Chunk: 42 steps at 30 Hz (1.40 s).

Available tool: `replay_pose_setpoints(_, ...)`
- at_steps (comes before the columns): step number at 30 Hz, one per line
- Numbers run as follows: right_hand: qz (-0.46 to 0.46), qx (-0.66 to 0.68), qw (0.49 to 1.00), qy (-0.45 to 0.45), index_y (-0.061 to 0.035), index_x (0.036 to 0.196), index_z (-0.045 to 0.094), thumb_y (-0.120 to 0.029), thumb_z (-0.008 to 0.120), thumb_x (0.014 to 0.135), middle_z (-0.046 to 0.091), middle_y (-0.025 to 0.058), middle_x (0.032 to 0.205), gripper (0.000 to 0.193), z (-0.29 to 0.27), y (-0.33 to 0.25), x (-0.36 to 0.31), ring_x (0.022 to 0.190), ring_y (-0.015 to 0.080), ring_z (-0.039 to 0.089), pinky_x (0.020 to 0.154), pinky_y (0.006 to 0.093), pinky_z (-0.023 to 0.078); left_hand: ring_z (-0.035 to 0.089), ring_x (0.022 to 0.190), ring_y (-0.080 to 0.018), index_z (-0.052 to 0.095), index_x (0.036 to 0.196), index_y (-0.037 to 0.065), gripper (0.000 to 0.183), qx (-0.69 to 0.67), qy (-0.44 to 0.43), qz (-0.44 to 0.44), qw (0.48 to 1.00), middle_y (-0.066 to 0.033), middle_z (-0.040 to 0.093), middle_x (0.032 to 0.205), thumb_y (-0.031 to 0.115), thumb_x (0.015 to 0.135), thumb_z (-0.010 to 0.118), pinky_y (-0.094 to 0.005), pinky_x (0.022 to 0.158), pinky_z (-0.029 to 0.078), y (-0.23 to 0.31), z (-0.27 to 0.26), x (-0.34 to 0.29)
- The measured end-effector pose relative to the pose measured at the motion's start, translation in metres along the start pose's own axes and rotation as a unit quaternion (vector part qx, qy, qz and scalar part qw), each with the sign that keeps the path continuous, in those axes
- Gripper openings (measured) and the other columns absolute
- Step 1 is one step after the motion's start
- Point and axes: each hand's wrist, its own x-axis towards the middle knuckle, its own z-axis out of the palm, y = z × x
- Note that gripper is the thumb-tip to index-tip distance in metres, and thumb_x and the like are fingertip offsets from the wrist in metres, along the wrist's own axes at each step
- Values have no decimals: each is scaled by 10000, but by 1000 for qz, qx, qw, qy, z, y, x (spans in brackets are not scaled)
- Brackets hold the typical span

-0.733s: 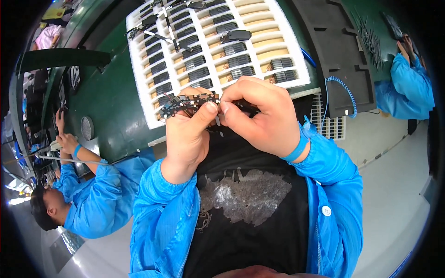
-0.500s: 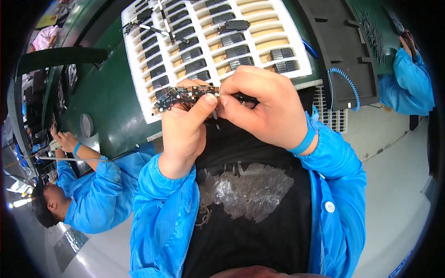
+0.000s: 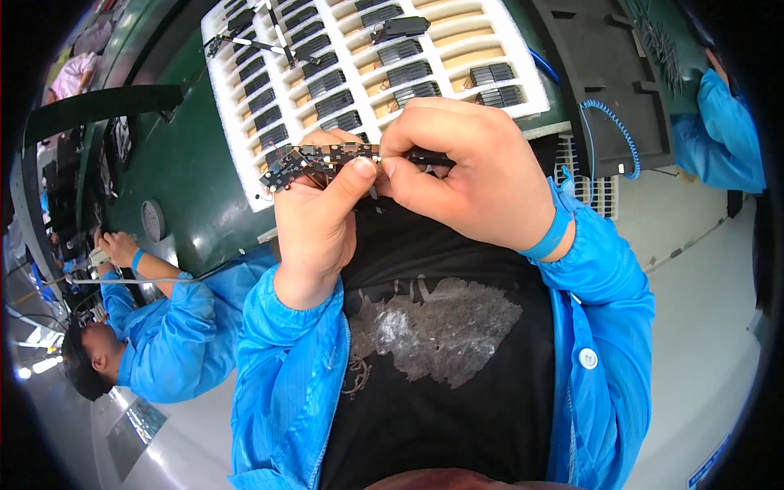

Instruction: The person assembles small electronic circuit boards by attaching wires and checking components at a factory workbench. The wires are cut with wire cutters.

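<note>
In front of my chest, my left hand (image 3: 314,233) pinches a narrow dark circuit board (image 3: 287,167) between thumb and fingers. Small light components and thin wires show along the board, and its left end sticks out past my fingers. My right hand (image 3: 478,175) is closed at the board's right end, thumb and index finger pressed together. A slim black part (image 3: 430,157) shows between the curled fingers of that hand; whether it joins the board is hidden. Both hands are just off the near edge of a white foam tray (image 3: 535,100).
Black blocks fill many tray slots; a black module (image 3: 406,27) and black-and-white strips (image 3: 279,34) lie on top. To the right are a dark grey tray (image 3: 600,90) and a coiled blue cord (image 3: 621,139). Co-workers sit left (image 3: 184,343) and right (image 3: 719,135). A round dish (image 3: 153,220) stands left.
Both hands keep their grip on the board and have shifted slightly within the picture. The right wrist has turned a little, and more of the slim black part shows.
</note>
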Motion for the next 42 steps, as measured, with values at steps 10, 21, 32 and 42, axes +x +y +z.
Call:
replay_pose_setpoints(10,-2,15,1000,6,-45,797,633,-126,691,801,642,134,764,100,3,2,2,696,343,647,606,392,514,601,800,-151,601,918,19,120,12,-1,7,1000,-74,618,918,29,893,718,-306,748,511,0,-4,0)
replay_pose_setpoints(21,14,65,998,11,-36,797,638,-108,698,794,632,137,737,94,4,4,1,677,334,642,603,372,508,602,776,-158,600,891,18,114,11,3,-8,1000,-86,627,906,7,880,713,-304,738,506,2,2,1)
replay_pose_setpoints(32,33,113,993,-14,-34,773,648,-112,712,766,642,133,721,101,0,5,1,680,322,649,614,376,507,563,803,-138,565,861,51,163,41,-21,-17,999,-65,602,881,-14,857,714,-286,752,459,5,-1,3)
replay_pose_setpoints(42,121,114,980,-106,-26,857,634,-84,711,815,649,112,761,105,-22,-17,12,690,232,660,630,327,519,566,794,-133,581,848,45,169,78,-36,-30,996,-49,593,864,15,849,747,-285,714,454,17,3,2)
